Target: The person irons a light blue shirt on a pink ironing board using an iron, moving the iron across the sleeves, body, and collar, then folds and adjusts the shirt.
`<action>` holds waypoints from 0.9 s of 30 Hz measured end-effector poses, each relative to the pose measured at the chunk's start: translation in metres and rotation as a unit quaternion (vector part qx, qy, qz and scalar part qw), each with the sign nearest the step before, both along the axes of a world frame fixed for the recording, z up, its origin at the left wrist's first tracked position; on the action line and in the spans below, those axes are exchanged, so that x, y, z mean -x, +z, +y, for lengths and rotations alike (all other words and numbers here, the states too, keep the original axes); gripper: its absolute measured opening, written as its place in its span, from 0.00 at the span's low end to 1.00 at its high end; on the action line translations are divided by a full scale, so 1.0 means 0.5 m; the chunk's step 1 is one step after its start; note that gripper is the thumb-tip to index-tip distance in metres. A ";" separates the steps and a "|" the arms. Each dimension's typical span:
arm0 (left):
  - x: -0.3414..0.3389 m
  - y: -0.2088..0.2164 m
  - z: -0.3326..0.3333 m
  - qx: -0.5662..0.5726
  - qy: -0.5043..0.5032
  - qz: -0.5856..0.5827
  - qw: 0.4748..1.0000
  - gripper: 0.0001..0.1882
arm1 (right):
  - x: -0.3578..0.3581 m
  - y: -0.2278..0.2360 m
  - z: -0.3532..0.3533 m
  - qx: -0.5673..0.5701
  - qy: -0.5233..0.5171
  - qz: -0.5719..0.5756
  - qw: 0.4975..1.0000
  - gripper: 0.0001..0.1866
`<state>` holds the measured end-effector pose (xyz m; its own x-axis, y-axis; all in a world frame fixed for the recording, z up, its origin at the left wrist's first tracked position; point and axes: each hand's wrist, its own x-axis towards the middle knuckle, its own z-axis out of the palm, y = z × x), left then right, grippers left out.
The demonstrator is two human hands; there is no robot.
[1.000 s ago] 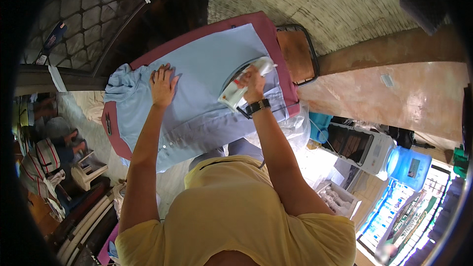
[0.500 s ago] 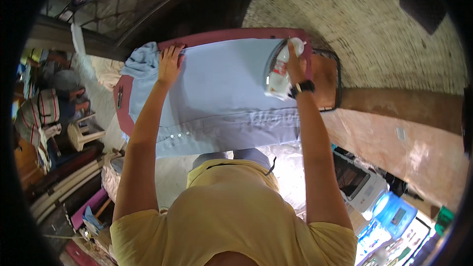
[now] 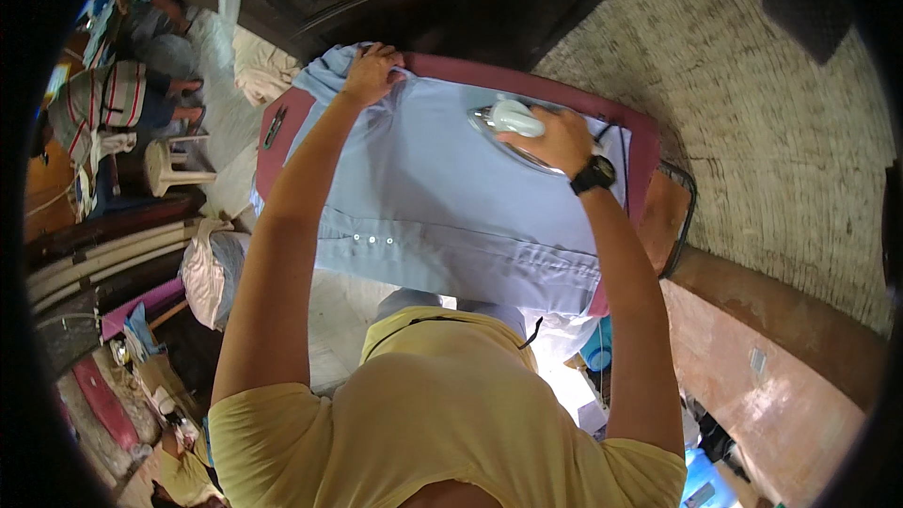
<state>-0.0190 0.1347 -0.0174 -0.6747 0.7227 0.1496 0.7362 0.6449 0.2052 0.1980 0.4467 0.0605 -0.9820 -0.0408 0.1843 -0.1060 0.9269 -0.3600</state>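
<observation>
A light blue shirt with white buttons is spread over a maroon ironing board. My right hand is wrapped round the handle of a white iron. Its shiny plate rests on the cloth near the board's far edge, its tip towards the left. My left hand is at the shirt's far left part, beside a bunched-up piece of it. Those fingers are curled on the cloth, and small folds run out from them.
A dark slim object lies on the board's left end. Left of the board are a plastic stool and a stuffed bag. Beyond it stands a dark door. A stone-like ledge is at the right.
The iron has moved left across the shirt and turned, its tip swinging to the left. My left hand has gone from lying spread to curled on the cloth. The view has shifted.
</observation>
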 end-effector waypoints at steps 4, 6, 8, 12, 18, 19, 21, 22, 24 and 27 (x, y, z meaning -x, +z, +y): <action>-0.034 -0.002 -0.032 -0.124 0.009 0.040 0.991 0.11 | 0.115 0.003 -0.144 0.033 0.042 -0.047 0.997 0.36; -0.063 0.024 -0.062 -0.179 0.028 0.050 0.982 0.12 | 0.143 0.000 -0.187 0.041 0.018 -0.071 0.997 0.35; -0.113 0.038 -0.128 -0.208 0.127 0.031 0.969 0.13 | 0.139 0.012 -0.190 0.012 0.093 -0.091 0.991 0.35; -0.158 0.009 -0.318 -0.176 0.287 0.067 0.939 0.14 | 0.125 0.024 -0.206 0.032 0.136 -0.110 0.984 0.33; -0.155 -0.075 -0.378 -0.184 0.266 0.000 0.946 0.14 | 0.101 0.020 -0.344 -0.017 0.238 -0.115 0.964 0.35; -0.152 -0.079 -0.367 -0.159 0.258 0.041 0.952 0.14 | 0.103 0.021 -0.377 -0.009 0.234 -0.120 0.965 0.35; -0.142 -0.073 -0.347 -0.225 0.319 -0.065 0.918 0.13 | 0.113 0.017 -0.437 0.005 0.222 -0.130 0.966 0.35; -0.137 -0.067 -0.350 -0.254 0.347 -0.117 0.895 0.13 | 0.116 0.007 -0.464 0.001 0.244 -0.114 0.963 0.35; -0.132 -0.060 -0.370 -0.311 0.343 -0.166 0.871 0.10 | 0.134 -0.009 -0.519 0.004 0.198 -0.097 0.975 0.34; -0.152 -0.046 -0.397 -0.351 0.370 -0.144 0.848 0.08 | 0.171 -0.002 -0.590 0.039 0.110 -0.099 0.988 0.35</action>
<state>0.0569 -0.0638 -0.0404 -0.9861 -0.1146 0.1200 0.0371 0.5528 0.8325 0.1125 0.1518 0.0595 -0.9683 -0.2498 0.0005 -0.2217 0.8585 -0.4625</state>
